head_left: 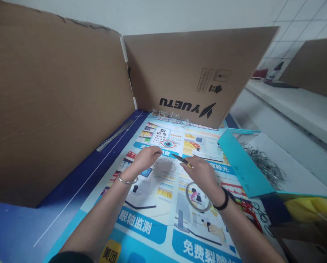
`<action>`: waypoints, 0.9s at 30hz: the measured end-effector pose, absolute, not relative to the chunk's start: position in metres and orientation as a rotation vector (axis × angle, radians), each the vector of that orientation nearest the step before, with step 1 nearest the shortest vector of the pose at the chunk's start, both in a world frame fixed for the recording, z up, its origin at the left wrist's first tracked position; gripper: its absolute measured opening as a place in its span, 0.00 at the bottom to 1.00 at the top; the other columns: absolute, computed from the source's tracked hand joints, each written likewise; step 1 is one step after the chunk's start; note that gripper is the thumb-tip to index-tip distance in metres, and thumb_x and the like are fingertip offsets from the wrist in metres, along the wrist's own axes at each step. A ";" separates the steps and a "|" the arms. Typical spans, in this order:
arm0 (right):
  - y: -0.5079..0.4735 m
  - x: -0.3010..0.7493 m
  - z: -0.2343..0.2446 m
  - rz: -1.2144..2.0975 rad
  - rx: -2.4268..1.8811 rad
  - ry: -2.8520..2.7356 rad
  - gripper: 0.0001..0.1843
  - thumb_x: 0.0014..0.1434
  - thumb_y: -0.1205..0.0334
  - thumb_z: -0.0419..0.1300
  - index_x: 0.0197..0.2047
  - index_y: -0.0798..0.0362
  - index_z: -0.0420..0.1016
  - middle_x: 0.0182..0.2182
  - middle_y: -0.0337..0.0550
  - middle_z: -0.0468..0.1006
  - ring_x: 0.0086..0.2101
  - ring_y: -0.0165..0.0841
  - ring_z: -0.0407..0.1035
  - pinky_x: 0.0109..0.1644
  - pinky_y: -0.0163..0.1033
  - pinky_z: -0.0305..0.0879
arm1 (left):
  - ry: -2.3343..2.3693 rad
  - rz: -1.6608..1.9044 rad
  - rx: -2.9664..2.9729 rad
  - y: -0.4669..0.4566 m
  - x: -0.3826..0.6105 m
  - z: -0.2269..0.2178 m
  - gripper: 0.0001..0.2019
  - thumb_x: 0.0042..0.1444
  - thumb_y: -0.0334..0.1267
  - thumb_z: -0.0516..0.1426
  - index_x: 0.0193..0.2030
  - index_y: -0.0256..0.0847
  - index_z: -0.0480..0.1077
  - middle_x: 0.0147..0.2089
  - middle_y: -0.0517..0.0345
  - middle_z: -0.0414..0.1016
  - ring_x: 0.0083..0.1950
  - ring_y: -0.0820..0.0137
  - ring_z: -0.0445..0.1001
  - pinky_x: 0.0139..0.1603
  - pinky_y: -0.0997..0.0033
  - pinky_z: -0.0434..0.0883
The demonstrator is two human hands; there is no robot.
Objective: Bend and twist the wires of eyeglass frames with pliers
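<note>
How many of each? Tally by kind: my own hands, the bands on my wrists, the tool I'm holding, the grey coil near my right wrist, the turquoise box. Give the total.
Hands: 2 (left hand, right hand)
Wrist bands: 2 (silver bangle, black band)
Pointed tool: 1
Grey coil: 1
Turquoise box: 1
Total: 7
</note>
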State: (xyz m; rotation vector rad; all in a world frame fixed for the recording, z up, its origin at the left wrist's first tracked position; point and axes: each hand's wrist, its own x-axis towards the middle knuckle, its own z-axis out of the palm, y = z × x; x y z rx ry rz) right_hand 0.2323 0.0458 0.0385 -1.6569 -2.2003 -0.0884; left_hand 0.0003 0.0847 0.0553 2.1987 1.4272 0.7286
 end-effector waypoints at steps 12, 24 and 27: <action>0.053 0.235 0.008 -0.234 -1.690 -2.300 0.12 0.59 0.54 0.54 0.37 0.49 0.76 0.31 0.44 0.75 0.34 0.35 0.68 0.35 0.36 0.58 | 1.265 0.501 2.533 0.109 0.024 0.003 0.13 0.51 0.29 0.55 0.43 0.45 0.75 0.37 0.55 0.72 0.44 0.65 0.69 0.47 0.66 0.65; 0.054 0.236 0.001 -0.270 -1.683 -2.325 0.10 0.59 0.55 0.55 0.36 0.49 0.76 0.29 0.44 0.74 0.34 0.35 0.67 0.33 0.36 0.55 | 1.238 0.485 2.575 0.108 0.026 0.000 0.09 0.53 0.28 0.54 0.33 0.41 0.75 0.37 0.53 0.72 0.43 0.65 0.68 0.47 0.65 0.63; 0.055 0.236 0.000 -0.259 -1.696 -2.332 0.09 0.58 0.55 0.56 0.36 0.49 0.75 0.29 0.43 0.74 0.34 0.35 0.67 0.34 0.36 0.55 | 1.270 0.472 2.577 0.108 0.026 0.000 0.07 0.53 0.29 0.55 0.32 0.41 0.75 0.37 0.53 0.72 0.43 0.64 0.67 0.45 0.64 0.62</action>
